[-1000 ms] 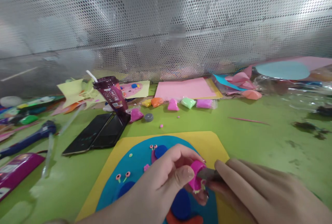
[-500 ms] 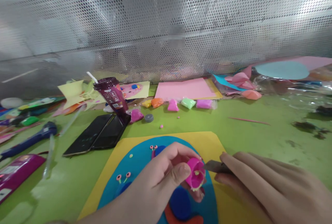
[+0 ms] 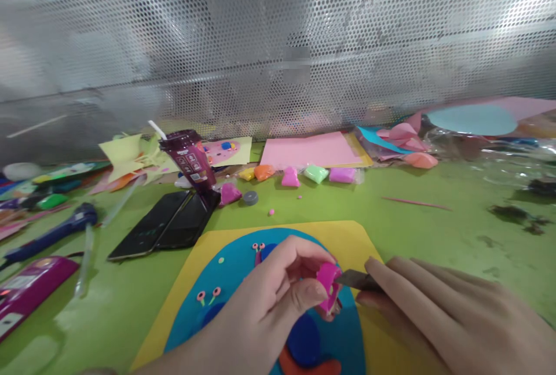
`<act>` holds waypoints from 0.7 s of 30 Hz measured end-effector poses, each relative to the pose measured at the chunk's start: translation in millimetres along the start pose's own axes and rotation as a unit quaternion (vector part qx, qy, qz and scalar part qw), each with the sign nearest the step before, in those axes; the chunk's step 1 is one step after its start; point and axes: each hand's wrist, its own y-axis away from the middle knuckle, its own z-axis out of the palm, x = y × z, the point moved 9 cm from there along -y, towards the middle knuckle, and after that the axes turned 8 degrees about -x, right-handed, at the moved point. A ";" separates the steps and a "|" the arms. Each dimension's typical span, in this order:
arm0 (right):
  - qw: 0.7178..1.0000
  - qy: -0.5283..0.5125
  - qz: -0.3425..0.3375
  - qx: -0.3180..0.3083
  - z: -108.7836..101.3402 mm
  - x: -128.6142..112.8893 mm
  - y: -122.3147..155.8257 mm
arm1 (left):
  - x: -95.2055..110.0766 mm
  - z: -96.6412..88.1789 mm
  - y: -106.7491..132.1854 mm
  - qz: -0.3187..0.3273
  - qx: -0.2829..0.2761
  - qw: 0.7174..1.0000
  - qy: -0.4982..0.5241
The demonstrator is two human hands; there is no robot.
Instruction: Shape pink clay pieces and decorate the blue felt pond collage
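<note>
My left hand [image 3: 282, 300] grips a small bright pink hollow cap-like piece [image 3: 327, 276] between thumb and fingers, its open side turned partly right. In my right hand [image 3: 438, 308] is a flat grey blade-like tool [image 3: 356, 280], whose tip meets the pink piece's rim. Most of the tool's back end is hidden by the fingers. Beneath both hands lies a yellow sheet [image 3: 347, 236] with a blue oval [image 3: 234, 259] on it. Stalked pink eyes [image 3: 216, 291], a dark blue disc [image 3: 304, 340] and an orange curved strip [image 3: 310, 365] sit on the oval; my left arm covers part.
Behind the sheet are a purple cup [image 3: 191, 158] with a straw, a black folding phone [image 3: 165, 224] and several bagged clay lumps [image 3: 316, 173]. A blue-handled tool [image 3: 52, 233] and a magenta case [image 3: 32, 294] lie left. A perforated metal panel [image 3: 278, 45] stands behind.
The pink piece has turned, so less of its inside shows. The blade's tip has come left from beside it onto its rim. Both hands keep their holds.
</note>
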 end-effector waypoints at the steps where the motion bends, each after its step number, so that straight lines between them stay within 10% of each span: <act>1: 1.000 0.003 -0.001 0.004 -0.9 0.1 0.7 | -0.2 -0.1 0.1 0.002 -0.002 1.000 0.001; 21: 0.999 0.045 -0.008 0.007 -2.1 -3.1 3.3 | -0.5 -1.6 0.4 0.003 0.011 1.000 -0.026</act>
